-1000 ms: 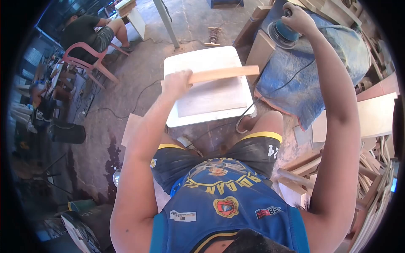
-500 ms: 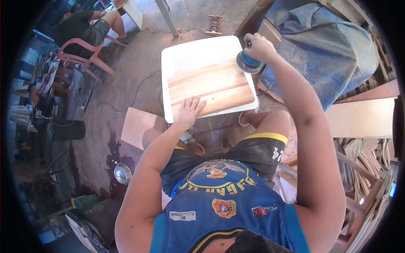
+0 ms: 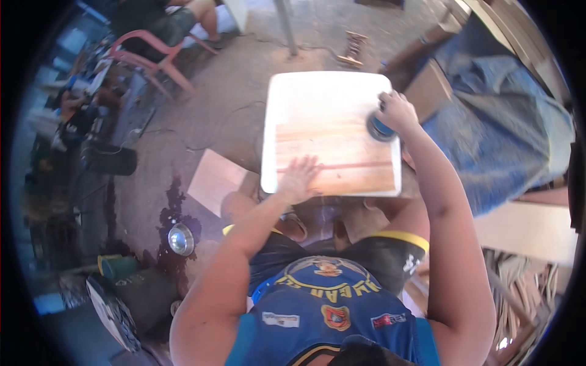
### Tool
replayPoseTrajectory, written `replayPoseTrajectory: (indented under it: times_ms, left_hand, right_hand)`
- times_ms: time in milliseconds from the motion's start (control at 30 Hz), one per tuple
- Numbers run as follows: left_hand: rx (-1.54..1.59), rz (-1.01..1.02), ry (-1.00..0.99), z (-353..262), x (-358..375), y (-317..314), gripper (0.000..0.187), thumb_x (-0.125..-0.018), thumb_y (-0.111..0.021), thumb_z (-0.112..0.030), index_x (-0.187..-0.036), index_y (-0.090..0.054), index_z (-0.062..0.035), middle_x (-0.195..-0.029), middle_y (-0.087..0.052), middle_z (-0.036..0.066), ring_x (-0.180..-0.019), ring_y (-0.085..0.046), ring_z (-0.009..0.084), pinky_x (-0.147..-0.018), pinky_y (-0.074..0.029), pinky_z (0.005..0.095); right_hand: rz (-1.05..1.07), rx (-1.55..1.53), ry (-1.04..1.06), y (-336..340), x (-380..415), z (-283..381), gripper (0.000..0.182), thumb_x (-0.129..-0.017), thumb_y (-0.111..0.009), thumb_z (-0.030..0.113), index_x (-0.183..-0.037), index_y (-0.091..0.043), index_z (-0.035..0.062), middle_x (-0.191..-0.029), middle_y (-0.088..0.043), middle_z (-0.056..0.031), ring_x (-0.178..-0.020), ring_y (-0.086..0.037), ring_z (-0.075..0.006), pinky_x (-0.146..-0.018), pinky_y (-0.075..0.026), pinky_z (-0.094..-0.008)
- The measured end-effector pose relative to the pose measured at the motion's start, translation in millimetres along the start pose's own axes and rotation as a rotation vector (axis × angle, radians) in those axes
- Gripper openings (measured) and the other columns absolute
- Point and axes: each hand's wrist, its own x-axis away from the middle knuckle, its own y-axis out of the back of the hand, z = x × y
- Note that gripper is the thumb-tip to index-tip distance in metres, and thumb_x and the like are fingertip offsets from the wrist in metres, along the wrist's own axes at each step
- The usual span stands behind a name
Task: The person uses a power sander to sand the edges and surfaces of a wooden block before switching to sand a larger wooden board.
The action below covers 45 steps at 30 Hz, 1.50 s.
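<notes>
A pale wooden board (image 3: 342,149) with a reddish stripe lies flat on a small white table (image 3: 329,85) in front of me. My left hand (image 3: 300,177) rests on the board's near left part, fingers spread and palm down. My right hand (image 3: 400,113) is closed around the top of a blue orbital sander (image 3: 379,129). The sander sits at the board's right edge with its round pad facing down; whether the pad touches the wood is hard to tell from blur.
On the floor are a wooden panel (image 3: 217,181), a metal bowl (image 3: 180,239) and a wooden cord reel (image 3: 353,49). A blue tarp (image 3: 488,128) covers a pile at right. Another person sits in a pink plastic chair (image 3: 165,67) at far left.
My view has shifted, so the table appears farther right and lower. The sander has moved inward and slightly nearer me along the board's right edge. My left hand stays flat on the board.
</notes>
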Motion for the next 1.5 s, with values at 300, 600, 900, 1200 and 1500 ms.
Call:
replayPoseTrajectory:
  times_ms: [300,600,900,1200,1500]
  left_hand:
    - [0.023,-0.033,0.178,-7,-15,6,0.086,-0.097,-0.049,-0.065,-0.161,-0.029,-0.0113,-0.17,-0.023,0.016,-0.158,-0.019,0.0324,-0.127,-0.012,0.0524]
    - [0.059,-0.08,0.164,-6,-11,0,0.084,-0.098,-0.048,-0.064,-0.161,-0.03,-0.0116,-0.17,-0.022,0.016,-0.158,-0.019,0.0328,-0.127,-0.012,0.053]
    - [0.108,-0.171,0.097,-2,-11,-5,0.081,-0.098,-0.047,-0.062,-0.157,-0.039,-0.0076,-0.166,-0.031,0.019,-0.155,-0.025,0.0341,-0.127,-0.014,0.0522]
    - [0.125,-0.178,0.074,0,-13,-8,0.078,-0.097,-0.052,-0.058,-0.154,-0.042,-0.0056,-0.162,-0.036,0.021,-0.154,-0.027,0.0358,-0.126,-0.016,0.0516]
    - [0.159,-0.311,0.029,1,-14,-6,0.069,-0.092,-0.062,-0.051,-0.143,-0.051,-0.0051,-0.152,-0.046,0.022,-0.147,-0.037,0.0383,-0.122,-0.024,0.0527]
  right_hand:
    - [0.074,0.008,0.091,10,-4,66,0.033,-0.082,-0.068,0.03,-0.111,-0.068,0.015,-0.115,-0.064,-0.0145,-0.113,-0.062,-0.0366,-0.095,-0.053,-0.049]
    - [0.103,-0.017,0.206,-10,-19,137,0.039,-0.084,-0.067,0.031,-0.119,-0.067,0.0147,-0.119,-0.063,-0.0156,-0.116,-0.061,-0.0373,-0.095,-0.054,-0.0506]
    - [0.096,-0.006,0.279,-31,-35,201,0.036,-0.086,-0.064,0.031,-0.119,-0.067,0.017,-0.119,-0.064,-0.0156,-0.114,-0.063,-0.0361,-0.093,-0.054,-0.0511]
    - [-0.018,-0.07,0.415,-50,-47,264,0.035,-0.086,-0.066,0.032,-0.116,-0.069,0.0153,-0.113,-0.063,-0.0158,-0.11,-0.063,-0.0364,-0.089,-0.055,-0.0527]
    - [0.092,-0.046,0.416,-55,-58,296,0.038,-0.087,-0.066,0.031,-0.122,-0.065,0.0163,-0.116,-0.062,-0.0156,-0.112,-0.063,-0.0368,-0.089,-0.054,-0.0511]
